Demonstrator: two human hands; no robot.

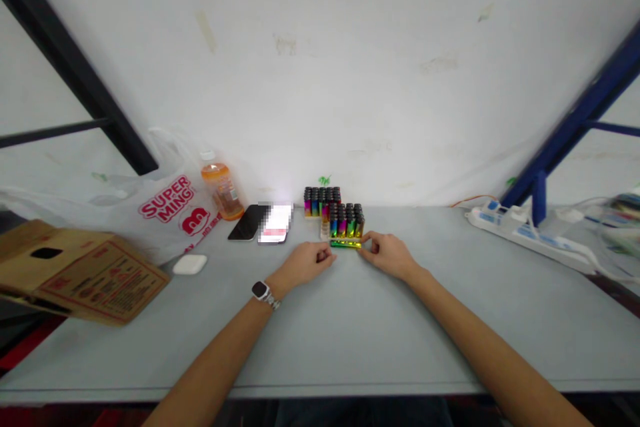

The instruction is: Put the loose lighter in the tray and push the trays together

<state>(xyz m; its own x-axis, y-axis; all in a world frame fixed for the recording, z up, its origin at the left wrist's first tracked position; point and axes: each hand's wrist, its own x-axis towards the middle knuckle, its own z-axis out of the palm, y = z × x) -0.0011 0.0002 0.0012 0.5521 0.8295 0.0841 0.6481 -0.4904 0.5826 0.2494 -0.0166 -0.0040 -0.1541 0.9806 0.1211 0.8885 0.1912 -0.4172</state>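
Grey table [350, 320], lighters upright in tray [346, 220], both hands [310, 261] holding lighter [345, 244]

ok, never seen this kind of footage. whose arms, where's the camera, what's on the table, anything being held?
There is one picture, from a camera worn on a person's head, looking forward and down, so the two bare arms are the wearer's own. The left hand, with a watch on its wrist, and the right hand meet at a shiny green-gold lighter lying flat on the grey table. Each hand is at one end of it; a firm grip is hard to tell. Just behind stand two packs of colourful lighters. To the left are two phones, an orange drink bottle, a plastic bag, a small white case and a cardboard box. A power strip lies on the right.
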